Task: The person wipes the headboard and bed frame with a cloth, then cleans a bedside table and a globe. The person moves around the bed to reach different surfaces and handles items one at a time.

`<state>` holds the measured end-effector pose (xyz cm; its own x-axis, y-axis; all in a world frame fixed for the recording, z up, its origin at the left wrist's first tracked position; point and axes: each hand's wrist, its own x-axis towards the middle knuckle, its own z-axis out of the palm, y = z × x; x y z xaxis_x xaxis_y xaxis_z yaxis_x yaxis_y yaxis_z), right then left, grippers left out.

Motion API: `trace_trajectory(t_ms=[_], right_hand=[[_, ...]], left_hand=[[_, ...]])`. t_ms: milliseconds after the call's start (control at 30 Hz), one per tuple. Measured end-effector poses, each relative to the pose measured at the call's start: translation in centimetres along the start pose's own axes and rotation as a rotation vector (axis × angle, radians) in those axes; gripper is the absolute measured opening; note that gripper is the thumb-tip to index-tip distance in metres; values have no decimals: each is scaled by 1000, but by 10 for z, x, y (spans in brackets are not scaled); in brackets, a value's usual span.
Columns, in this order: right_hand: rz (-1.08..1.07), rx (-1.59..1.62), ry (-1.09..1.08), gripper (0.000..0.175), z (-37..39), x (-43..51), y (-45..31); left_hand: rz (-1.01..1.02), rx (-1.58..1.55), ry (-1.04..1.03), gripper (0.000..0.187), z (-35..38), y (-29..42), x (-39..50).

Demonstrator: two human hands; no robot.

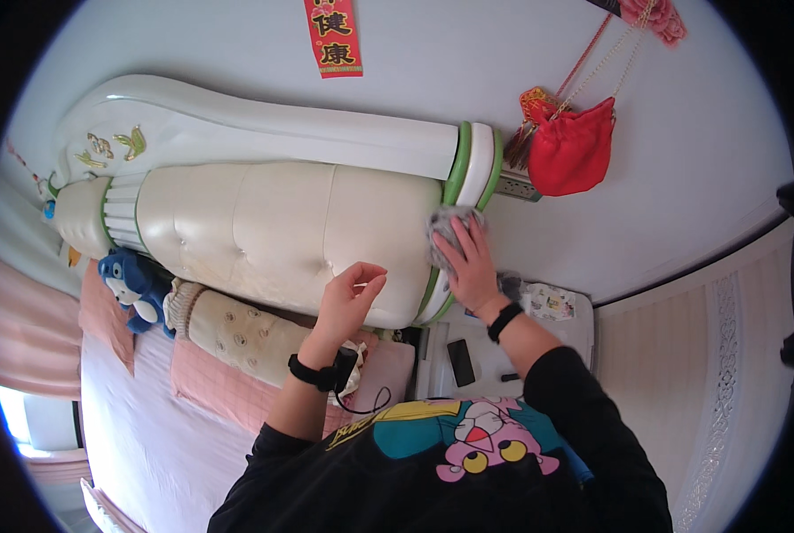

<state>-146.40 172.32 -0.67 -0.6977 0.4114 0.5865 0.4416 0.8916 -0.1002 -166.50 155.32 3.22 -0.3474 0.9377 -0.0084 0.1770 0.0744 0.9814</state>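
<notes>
Under the spread fingers of my right hand [471, 270] is a fluffy grey cloth [442, 222]. It lies against the green-and-white end post [475, 163] of the bed headboard. My left hand [352, 296] hovers in front of the cream padded panel [284, 216], thumb and fingers apart and slightly curled, with nothing in them. Along the top of the headboard runs a glossy white rail [304, 130]. Part of the post is hidden by the cloth and my right hand.
A white bedside table [437, 340] on the right carries a black phone [461, 363]. Above it a red pouch [573, 150] hangs near a wall socket [518, 188]. Along the bed are a blue plush toy [137, 293], a patterned bolster [237, 333] and a pink pillow [204, 383].
</notes>
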Motion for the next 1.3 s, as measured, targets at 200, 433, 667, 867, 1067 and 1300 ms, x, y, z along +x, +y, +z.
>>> trace_trajectory(t_ms=[200, 433, 667, 867, 1067, 1300], right_hand=[[-37, 109, -2, 57, 27, -78, -1], [202, 411, -154, 47, 16, -142, -22], [283, 147, 484, 50, -73, 58, 21], [333, 301, 523, 49, -45, 118, 30], [295, 292, 503, 60, -9, 60, 20], [474, 461, 161, 69, 13, -26, 2]], left_hand=[[-3, 51, 32, 20, -2, -3, -8], [15, 105, 47, 18, 3, -13, -21], [286, 562, 230, 44, 23, -17, -10], [356, 724, 195, 62, 49, -11, -1], [224, 943, 40, 78, 48, -6, -2], [162, 1003, -46, 84, 46, 6, 0]])
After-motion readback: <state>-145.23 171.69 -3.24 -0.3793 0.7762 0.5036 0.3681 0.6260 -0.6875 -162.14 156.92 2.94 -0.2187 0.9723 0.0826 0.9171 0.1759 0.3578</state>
